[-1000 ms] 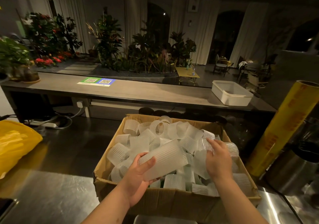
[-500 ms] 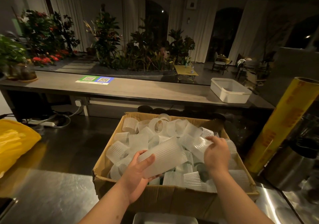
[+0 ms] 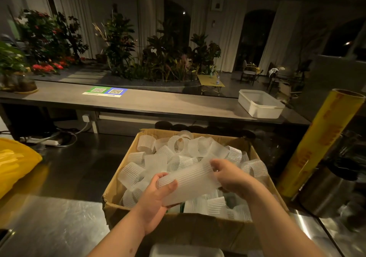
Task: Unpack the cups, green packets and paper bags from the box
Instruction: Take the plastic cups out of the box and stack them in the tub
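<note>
1. Left hand (image 3: 156,199): is gripping the near end of the stack of cups (image 3: 190,181), thumb lying on top and fingers curling underneath.
2. Right hand (image 3: 230,179): is holding the far end of the same stack, fingers bending over its rim.
3. Stack of cups: ribbed, frosted and translucent. It is lying on its side between the two hands, slanting up from the left hand to the right, and is hanging over the open box (image 3: 178,227).
4. Box: brown cardboard with its flaps open. It is sitting directly under both hands, and both forearms are crossing its near wall.
5. Loose cups (image 3: 178,152): the same ribbed kind, heaped at all angles. They are filling the box below and beyond the hands.
6. Steel worktop (image 3: 49,221): is carrying the box and is stretching out to the left of the left hand.
7. Yellow bag (image 3: 15,161): is lying well to the left of the left hand, at the frame's edge.
8. Yellow roll of film (image 3: 316,142): is leaning upright to the right of the right hand, just beside a metal pot (image 3: 326,193).
9. White tub (image 3: 259,104): is sitting on the long counter (image 3: 158,104) well beyond the right hand.
10. QR card (image 3: 105,92): is lying flat on that counter, beyond the left hand.
</note>
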